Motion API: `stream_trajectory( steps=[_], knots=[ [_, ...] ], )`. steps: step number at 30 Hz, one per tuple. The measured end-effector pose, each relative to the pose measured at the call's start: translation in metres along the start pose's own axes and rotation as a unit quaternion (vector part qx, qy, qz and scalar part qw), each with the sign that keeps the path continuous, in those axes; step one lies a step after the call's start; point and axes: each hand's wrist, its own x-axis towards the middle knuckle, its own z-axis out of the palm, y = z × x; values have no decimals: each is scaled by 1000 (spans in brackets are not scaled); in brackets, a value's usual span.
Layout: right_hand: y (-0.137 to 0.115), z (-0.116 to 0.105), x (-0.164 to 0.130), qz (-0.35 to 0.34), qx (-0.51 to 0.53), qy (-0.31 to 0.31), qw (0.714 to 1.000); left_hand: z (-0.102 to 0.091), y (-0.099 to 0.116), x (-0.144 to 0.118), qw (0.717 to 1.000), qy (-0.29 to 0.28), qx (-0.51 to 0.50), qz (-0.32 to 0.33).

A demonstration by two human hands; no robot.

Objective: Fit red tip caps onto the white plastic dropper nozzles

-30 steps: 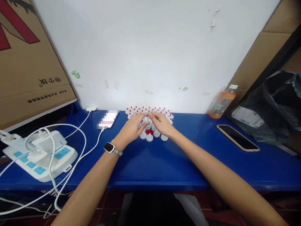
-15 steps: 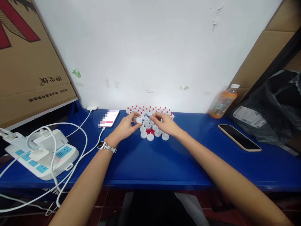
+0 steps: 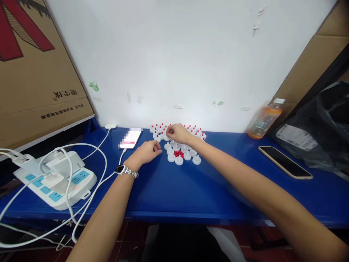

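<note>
Partly behind right hand point(image 3: 177, 133), red-tipped caps point(image 3: 162, 136)

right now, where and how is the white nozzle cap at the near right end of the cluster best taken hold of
Probably by its spout: pinch it from above, coming in from the near side. The white nozzle cap stands base down, its narrow spout upward. Neighboring white caps sit close to its left, while blue tabletop borders its near side.
</note>
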Motion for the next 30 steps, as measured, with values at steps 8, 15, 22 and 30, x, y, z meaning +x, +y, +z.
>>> stream_trajectory(
  steps=[8,15,22,30],
  knots=[
    [-4,4,8,-3,-113,-52,992,-3,0,-1,999,-4,34,-35],
    [-23,30,27,-6,-114,-19,993,-5,-9,-1,994,27,54,-94],
    [-28,23,9,5,78,83,994,-2,-2,0,985,171,30,-7],
    [-28,-6,-61,-21,145,104,984,1,38,-6,984,77,-80,138]
  ],
)
